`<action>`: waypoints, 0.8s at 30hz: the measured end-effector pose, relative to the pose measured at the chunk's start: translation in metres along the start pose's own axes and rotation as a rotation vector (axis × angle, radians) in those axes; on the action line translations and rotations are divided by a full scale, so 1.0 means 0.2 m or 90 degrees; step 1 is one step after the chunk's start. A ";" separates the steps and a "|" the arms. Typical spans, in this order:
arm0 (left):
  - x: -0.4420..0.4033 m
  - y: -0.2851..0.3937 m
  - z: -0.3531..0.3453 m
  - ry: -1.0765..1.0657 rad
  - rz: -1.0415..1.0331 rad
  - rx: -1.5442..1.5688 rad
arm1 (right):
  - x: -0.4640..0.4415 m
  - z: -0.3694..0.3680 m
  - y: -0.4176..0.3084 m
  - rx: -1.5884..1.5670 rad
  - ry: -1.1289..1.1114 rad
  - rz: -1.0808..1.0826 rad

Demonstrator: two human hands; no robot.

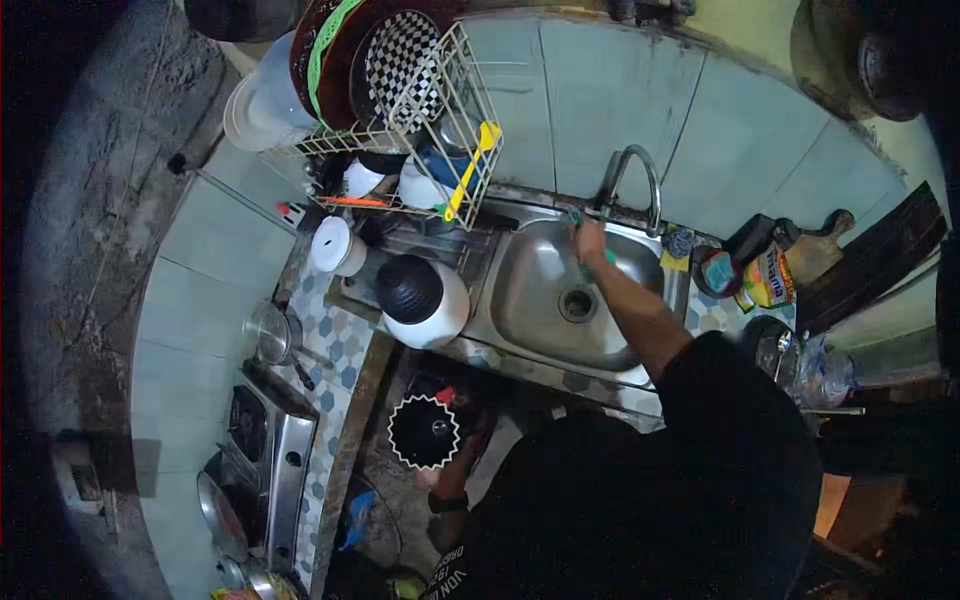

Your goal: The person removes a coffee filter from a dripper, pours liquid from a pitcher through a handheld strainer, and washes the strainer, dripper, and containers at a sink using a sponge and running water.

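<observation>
Over the back of the steel sink (530, 300), my right hand (590, 240) is closed, near the base of the curved faucet (652, 185). Something green shows at its fingers, too small to name. Low on the left, below the counter edge, my left hand (430, 478) is at the lower rim of a round black thing with a scalloped pale edge (424, 432). Its fingers are mostly hidden. A white container with a black ribbed lid (410, 290) stands left of the sink.
A dish rack (465, 120) with plates and a yellow utensil stands at the back left. The stove (285, 460) is at the left. Right of the sink are a sponge (676, 262), a yellow packet (768, 280) and a wooden board (820, 250).
</observation>
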State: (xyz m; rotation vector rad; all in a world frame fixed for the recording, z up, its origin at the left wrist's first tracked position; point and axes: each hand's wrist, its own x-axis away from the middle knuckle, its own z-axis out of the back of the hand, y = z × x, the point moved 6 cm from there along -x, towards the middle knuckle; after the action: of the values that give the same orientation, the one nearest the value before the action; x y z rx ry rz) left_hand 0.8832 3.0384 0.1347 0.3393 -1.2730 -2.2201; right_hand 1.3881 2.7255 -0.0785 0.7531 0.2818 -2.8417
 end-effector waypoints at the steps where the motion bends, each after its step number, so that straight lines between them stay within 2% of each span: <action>1: 0.00 -0.04 0.00 0.011 -0.021 0.007 | 0.10 0.16 -0.03 -0.107 -0.068 -0.132; 2: 0.00 -0.09 -0.02 0.022 -0.039 0.015 | 0.22 0.33 -0.07 -0.211 -0.137 -0.264; 4: 0.05 -0.21 -0.04 0.041 -0.072 0.027 | 0.49 0.28 -0.02 -0.516 -0.216 -0.480; 5: 0.06 -0.25 -0.03 0.050 -0.092 0.031 | 0.53 0.29 -0.01 -0.512 -0.220 -0.486; 8: 0.02 -0.35 -0.04 0.064 -0.149 0.043 | 0.58 0.39 0.26 -0.683 -0.147 -0.579; 12: -0.02 -0.59 -0.08 -0.007 0.085 0.374 | 0.29 0.42 0.54 -0.897 -0.021 -0.706; 15: -0.04 -0.61 -0.09 0.014 0.035 0.258 | 0.34 0.49 0.63 -1.057 0.079 -0.782; 18: -0.08 -0.61 -0.09 0.045 -0.026 0.145 | 0.40 0.58 0.58 -1.016 0.037 -0.718; 23: -0.08 -0.62 -0.19 -0.031 -0.015 0.335 | 0.39 0.73 0.47 -0.918 -0.081 -0.530; 24: -0.10 -0.64 -0.21 -0.057 0.068 0.474 | 0.38 0.76 0.44 -0.897 -0.098 -0.494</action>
State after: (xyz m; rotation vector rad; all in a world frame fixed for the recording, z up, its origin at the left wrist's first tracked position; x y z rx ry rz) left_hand 0.8756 3.0704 0.0021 0.4316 -2.0866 -1.6115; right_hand 1.2734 2.5951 0.0005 0.0570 2.5249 -2.1924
